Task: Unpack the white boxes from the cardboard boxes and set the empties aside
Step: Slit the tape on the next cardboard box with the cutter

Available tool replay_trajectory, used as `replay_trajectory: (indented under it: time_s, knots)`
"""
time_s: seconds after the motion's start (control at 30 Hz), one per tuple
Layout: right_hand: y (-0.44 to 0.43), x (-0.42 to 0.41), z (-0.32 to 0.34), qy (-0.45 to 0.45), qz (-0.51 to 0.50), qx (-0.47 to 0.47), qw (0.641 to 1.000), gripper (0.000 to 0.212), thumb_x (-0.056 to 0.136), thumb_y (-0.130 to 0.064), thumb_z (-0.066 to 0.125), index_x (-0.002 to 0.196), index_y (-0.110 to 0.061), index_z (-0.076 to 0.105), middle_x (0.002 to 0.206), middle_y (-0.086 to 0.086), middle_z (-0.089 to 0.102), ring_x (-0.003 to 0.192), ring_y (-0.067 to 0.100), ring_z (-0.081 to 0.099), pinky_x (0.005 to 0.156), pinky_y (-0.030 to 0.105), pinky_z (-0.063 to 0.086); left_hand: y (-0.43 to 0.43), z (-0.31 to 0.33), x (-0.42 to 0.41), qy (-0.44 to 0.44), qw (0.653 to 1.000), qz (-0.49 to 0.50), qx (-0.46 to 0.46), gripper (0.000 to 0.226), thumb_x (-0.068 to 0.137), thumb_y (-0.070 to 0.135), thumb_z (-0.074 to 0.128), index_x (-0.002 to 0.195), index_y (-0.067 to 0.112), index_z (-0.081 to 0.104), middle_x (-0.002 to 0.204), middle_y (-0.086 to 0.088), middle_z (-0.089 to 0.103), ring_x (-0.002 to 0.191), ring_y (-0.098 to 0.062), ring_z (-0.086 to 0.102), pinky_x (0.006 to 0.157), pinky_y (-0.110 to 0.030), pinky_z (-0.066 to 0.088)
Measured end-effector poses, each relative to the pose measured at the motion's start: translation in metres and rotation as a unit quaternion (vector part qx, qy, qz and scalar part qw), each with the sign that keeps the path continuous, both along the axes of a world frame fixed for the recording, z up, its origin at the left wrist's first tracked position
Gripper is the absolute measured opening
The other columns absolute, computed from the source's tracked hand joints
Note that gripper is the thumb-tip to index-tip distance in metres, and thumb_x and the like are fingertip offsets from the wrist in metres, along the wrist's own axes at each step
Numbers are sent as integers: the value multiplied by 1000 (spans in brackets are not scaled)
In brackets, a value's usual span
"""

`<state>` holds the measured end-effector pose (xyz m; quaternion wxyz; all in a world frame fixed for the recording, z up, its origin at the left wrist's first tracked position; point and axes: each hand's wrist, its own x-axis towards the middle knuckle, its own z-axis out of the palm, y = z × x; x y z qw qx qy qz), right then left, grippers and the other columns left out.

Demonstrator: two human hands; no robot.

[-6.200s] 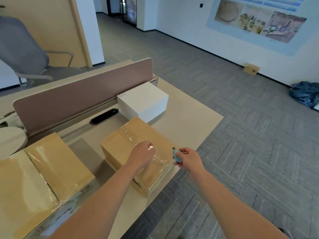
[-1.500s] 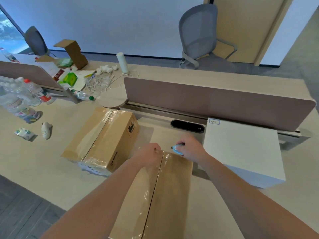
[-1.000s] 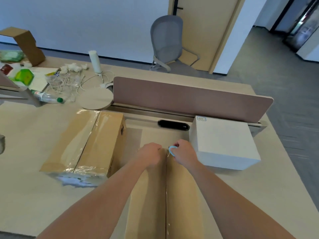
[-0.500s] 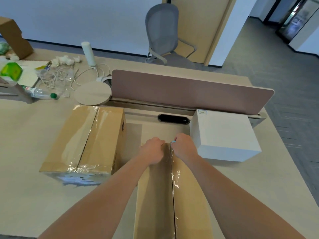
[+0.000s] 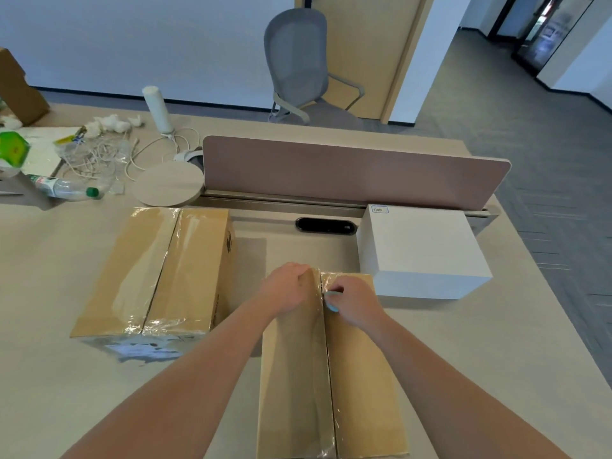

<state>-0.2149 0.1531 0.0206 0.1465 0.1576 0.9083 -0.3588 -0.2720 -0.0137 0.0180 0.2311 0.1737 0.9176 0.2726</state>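
Our left hand [image 5: 286, 286] sits curled on the near box [image 5: 361, 376], on the far end of its left flap; we can't tell if it grips the edge. Our right hand [image 5: 356, 301] pinches a small blue cutter [image 5: 332, 301] against the taped seam, close to the far end. We see the near box closed on the counter [image 5: 49, 376]. A second box [image 5: 159, 273] sits to its left, also taped. One white box [image 5: 420, 250] stands out on the counter, just beyond the near box's far right corner, against the divider [image 5: 351, 170].
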Motion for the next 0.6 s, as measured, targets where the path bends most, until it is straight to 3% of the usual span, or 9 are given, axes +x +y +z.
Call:
replay_trajectory:
  time_s: [0.13,0.2,0.27,0.3,0.4,0.43,0.53,0.6]
  knots:
    - [13,11,11,20,-35,-23,999,2,92,-22,64,91,-20,64,87,-3,62,82,21,66,71,35,59,1,11,18,12,1000,17,7,45,97,12,46,141,14,48,151,-3,40,141,-22,34,115,-35,28]
    - [17,18,21,29,-56,-35,997,3,93,-21,64,95,-21,62,93,-2,60,85,23,67,76,40,62,5,17,27,24,999,12,28,30,93,9,48,119,10,63,129,-7,57,127,-27,49,102,-32,38]
    - [22,28,30,32,-76,-52,995,6,95,-20,63,100,-19,61,96,-2,59,80,20,68,74,36,62,11,21,34,35,998,17,44,18,89,5,47,88,12,64,100,-7,64,105,-33,60,83,-35,48]
    - [25,33,35,34,-84,-58,994,6,95,-21,63,100,-18,60,95,-2,58,76,18,68,72,32,61,16,23,39,33,998,26,56,20,88,5,47,87,13,65,98,-7,65,101,-33,62,80,-35,49]
    - [39,52,46,41,-103,-73,991,9,96,-20,62,98,-14,56,96,2,57,71,21,68,58,23,56,34,35,59,30,993,69,86,34,92,11,51,123,14,64,125,-3,58,115,-23,56,93,-27,44]
    - [47,59,48,38,-110,-77,990,11,97,-20,62,97,-12,55,96,4,58,71,23,69,52,20,52,43,40,66,24,992,78,97,36,93,12,50,127,15,61,130,-3,56,117,-21,55,95,-27,42]
    - [71,78,49,20,-132,-85,987,19,97,-19,62,85,-12,49,93,8,58,74,28,73,47,20,45,71,47,89,-8,990,67,124,34,94,15,49,126,18,60,124,1,59,109,-18,57,91,-29,46]
    - [90,92,44,17,-153,-99,983,25,95,-18,65,80,-13,46,91,10,56,79,32,74,54,29,56,92,46,103,-21,990,55,126,32,96,17,47,123,20,61,119,3,60,103,-16,57,83,-26,47]
